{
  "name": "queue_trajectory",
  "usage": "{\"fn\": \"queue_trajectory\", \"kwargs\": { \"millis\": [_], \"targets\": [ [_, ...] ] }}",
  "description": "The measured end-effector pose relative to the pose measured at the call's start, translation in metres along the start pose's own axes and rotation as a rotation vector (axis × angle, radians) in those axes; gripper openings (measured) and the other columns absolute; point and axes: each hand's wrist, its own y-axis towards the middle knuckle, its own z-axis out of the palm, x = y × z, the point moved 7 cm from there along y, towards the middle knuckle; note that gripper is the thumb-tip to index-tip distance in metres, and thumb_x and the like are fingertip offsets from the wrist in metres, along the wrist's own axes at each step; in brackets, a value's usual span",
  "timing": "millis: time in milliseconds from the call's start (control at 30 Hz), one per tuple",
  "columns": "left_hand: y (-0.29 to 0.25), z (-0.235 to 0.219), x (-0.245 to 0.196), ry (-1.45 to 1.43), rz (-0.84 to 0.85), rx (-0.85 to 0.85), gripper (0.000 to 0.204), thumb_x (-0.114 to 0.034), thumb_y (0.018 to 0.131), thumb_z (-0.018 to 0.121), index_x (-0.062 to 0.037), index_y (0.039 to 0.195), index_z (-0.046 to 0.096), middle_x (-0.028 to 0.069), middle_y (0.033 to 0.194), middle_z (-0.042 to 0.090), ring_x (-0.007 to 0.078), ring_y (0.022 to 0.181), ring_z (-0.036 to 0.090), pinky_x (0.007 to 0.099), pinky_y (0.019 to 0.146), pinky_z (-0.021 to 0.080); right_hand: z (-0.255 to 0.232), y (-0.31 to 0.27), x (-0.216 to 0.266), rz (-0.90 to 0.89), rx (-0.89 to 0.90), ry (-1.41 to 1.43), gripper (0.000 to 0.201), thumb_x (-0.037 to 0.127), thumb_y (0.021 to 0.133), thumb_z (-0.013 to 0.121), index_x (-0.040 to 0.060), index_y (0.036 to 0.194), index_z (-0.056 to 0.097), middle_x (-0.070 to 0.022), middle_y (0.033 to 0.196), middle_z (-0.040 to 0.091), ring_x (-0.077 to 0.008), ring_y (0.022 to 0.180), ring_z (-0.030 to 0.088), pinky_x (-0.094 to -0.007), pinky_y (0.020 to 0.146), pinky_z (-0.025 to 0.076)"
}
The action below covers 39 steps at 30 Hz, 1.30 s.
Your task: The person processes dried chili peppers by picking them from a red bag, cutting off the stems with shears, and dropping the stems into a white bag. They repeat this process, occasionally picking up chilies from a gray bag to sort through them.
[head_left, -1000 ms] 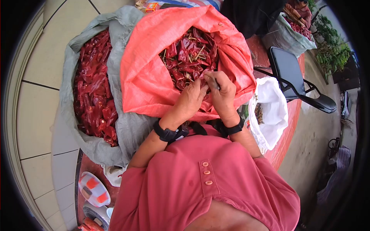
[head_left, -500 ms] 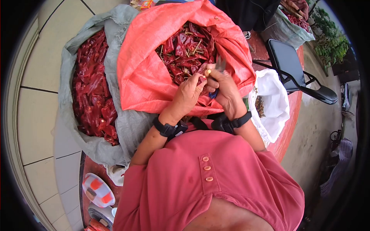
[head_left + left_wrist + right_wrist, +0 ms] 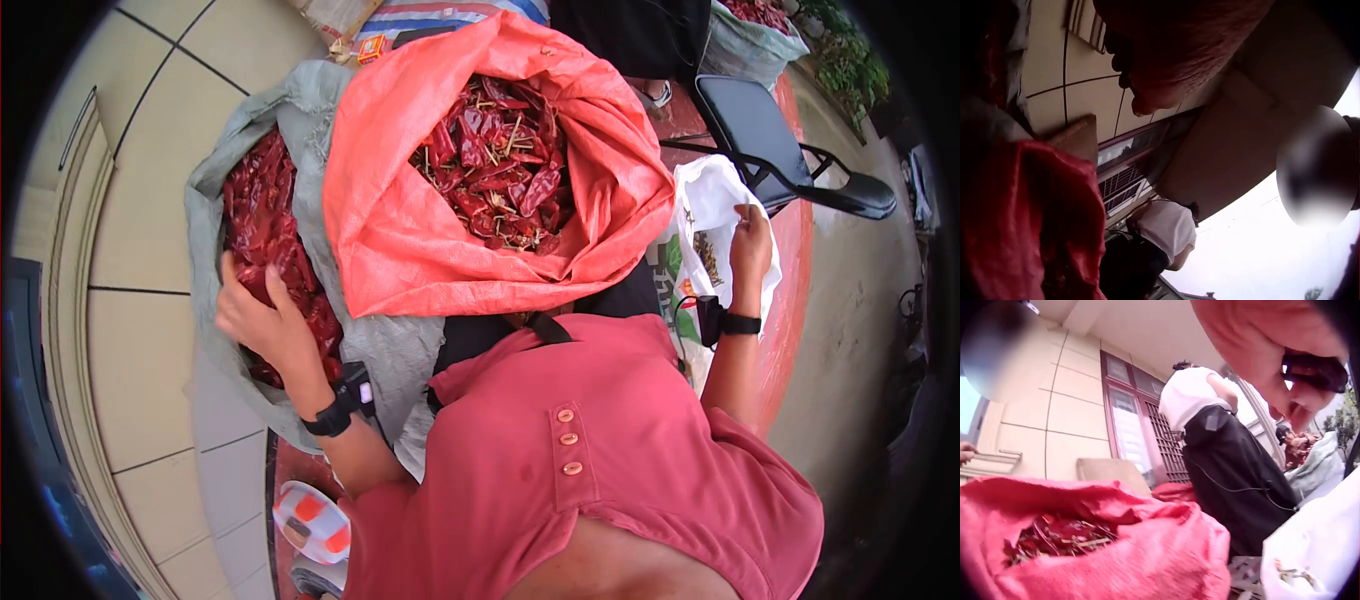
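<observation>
Left hand (image 3: 258, 318) sits at the left of the head view, fingers spread and lying on the dried red chilies (image 3: 262, 240) in the grey sack (image 3: 330, 330); whether any chili is pinched under the palm cannot be told. A black wrist strap (image 3: 340, 400) sits just below it. In the left wrist view the hand is a blurred mass at the top edge, with red sacking dark at lower left.

Right hand (image 3: 750, 245) is at the right of the head view, over the mouth of the white plastic bag (image 3: 715, 200), fingers curled. In the right wrist view the fingertips (image 3: 1297, 403) pinch a small dark piece (image 3: 1316, 369), upper right of that frame; what the piece is cannot be told. The bag holds a small heap of brownish stems (image 3: 708, 258).

Between the two hands, centre top of the head view, stands the orange-red sack (image 3: 400, 220), open, filled with chilies with stems on (image 3: 505, 165). It leans against the grey sack on its left and lies just beside the white bag on its right.

Outward: a black chair (image 3: 760, 150) at upper right, behind the white bag. Another sack of chilies (image 3: 750, 30) at the top right edge. Tiled floor (image 3: 140, 250) on the left. A person in a white top and dark trousers (image 3: 1210, 444) stands in the right wrist view by a door.
</observation>
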Motion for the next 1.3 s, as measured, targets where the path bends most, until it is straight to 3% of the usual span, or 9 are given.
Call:
{"fn": "queue_trajectory", "kwargs": {
  "millis": [67, 167, 300, 367, 600, 767, 967, 1100, 1300],
  "targets": [
    [0.005, 0.006, 0.015, 0.253, 0.025, -0.068, 0.050, -0.022, 0.090, 0.064, -0.0011, 0.132, 0.050, 0.0180, 0.124, 0.055, 0.0320, 0.114, 0.050, 0.0406, 0.100, 0.037, 0.013, -0.017, -0.002, 0.102, 0.166, -0.068, 0.028, 0.009, 0.087, 0.048, 0.0176, 0.105, 0.066, -0.0141, 0.106, 0.066, -0.0372, 0.097, 0.062, -0.0468, 0.079, 0.048],
    [0.007, -0.008, -0.024, -0.453, -0.085, 0.021, 0.042, -0.016, 0.091, 0.062, -0.0015, 0.129, 0.052, 0.0159, 0.117, 0.060, 0.0255, 0.108, 0.057, 0.0365, 0.094, 0.044, 0.009, -0.026, 0.024, 0.128, 0.131, 0.019, 0.025, 0.010, 0.089, 0.049, 0.0158, 0.106, 0.066, -0.0135, 0.105, 0.066, -0.0344, 0.096, 0.063, -0.0443, 0.077, 0.049],
    [-0.027, 0.042, -0.146, -0.931, 0.186, 0.554, 0.025, -0.006, 0.090, 0.056, -0.0026, 0.114, 0.061, 0.0114, 0.112, 0.060, 0.0241, 0.100, 0.059, 0.0349, 0.089, 0.046, 0.006, -0.009, 0.049, 0.133, 0.149, 0.232, 0.022, 0.010, 0.091, 0.049, 0.0113, 0.104, 0.067, -0.0126, 0.102, 0.066, -0.0332, 0.094, 0.064, -0.0426, 0.076, 0.049],
    [-0.042, 0.080, -0.184, -0.739, 0.495, 0.487, 0.032, 0.002, 0.085, 0.054, -0.0030, 0.116, 0.061, 0.0130, 0.118, 0.059, 0.0295, 0.104, 0.056, 0.0391, 0.092, 0.045, 0.021, 0.000, 0.036, 0.135, 0.118, 0.221, 0.022, 0.007, 0.088, 0.049, 0.0087, 0.100, 0.068, -0.0132, 0.105, 0.065, -0.0336, 0.097, 0.063, -0.0425, 0.079, 0.049],
    [-0.044, 0.187, -0.213, -0.340, 0.668, 0.514, 0.032, -0.001, 0.085, 0.047, -0.0099, 0.110, 0.064, 0.0098, 0.124, 0.056, 0.0313, 0.103, 0.055, 0.0435, 0.087, 0.044, 0.017, -0.019, 0.023, 0.144, 0.194, 0.034, 0.029, 0.005, 0.086, 0.046, 0.0140, 0.101, 0.069, -0.0146, 0.119, 0.062, -0.0348, 0.101, 0.062, -0.0455, 0.081, 0.049],
    [-0.031, 0.199, -0.203, -0.656, 0.609, 0.393, 0.020, 0.001, 0.083, 0.055, -0.0035, 0.101, 0.064, 0.0144, 0.107, 0.062, 0.0345, 0.096, 0.059, 0.0431, 0.083, 0.047, 0.005, -0.019, 0.041, 0.073, 0.173, 0.131, 0.022, 0.012, 0.090, 0.050, 0.0122, 0.104, 0.067, -0.0162, 0.098, 0.068, -0.0328, 0.088, 0.066, -0.0426, 0.073, 0.050],
    [-0.011, 0.133, -0.203, -0.882, 0.273, 0.321, 0.013, -0.002, 0.084, 0.061, 0.0008, 0.097, 0.062, 0.0160, 0.094, 0.060, 0.0346, 0.088, 0.060, 0.0413, 0.078, 0.048, 0.003, -0.040, 0.157, -0.082, 0.374, 1.025, 0.024, 0.001, 0.086, 0.062, 0.0052, 0.110, 0.065, -0.0061, 0.096, 0.067, -0.0136, 0.081, 0.063, -0.0315, 0.071, 0.051],
    [-0.014, 0.101, -0.206, -1.062, 0.117, 0.455, 0.014, -0.007, 0.087, 0.064, 0.0005, 0.100, 0.064, 0.0119, 0.090, 0.059, 0.0233, 0.075, 0.060, 0.0338, 0.068, 0.049, -0.017, -0.059, 0.249, -0.261, 0.520, 1.178, 0.024, 0.003, 0.083, 0.068, 0.0070, 0.107, 0.067, -0.0051, 0.094, 0.062, -0.0162, 0.084, 0.060, -0.0290, 0.077, 0.047],
    [-0.032, 0.081, -0.212, -1.000, 0.212, 0.489, 0.015, -0.005, 0.085, 0.065, -0.0005, 0.099, 0.063, 0.0114, 0.086, 0.055, 0.0227, 0.070, 0.058, 0.0343, 0.064, 0.047, -0.029, -0.062, 0.307, -0.624, 0.194, 1.108, 0.022, 0.005, 0.079, 0.072, 0.0092, 0.101, 0.069, -0.0090, 0.086, 0.058, -0.0236, 0.081, 0.059, -0.0324, 0.073, 0.048]
  ]
}}
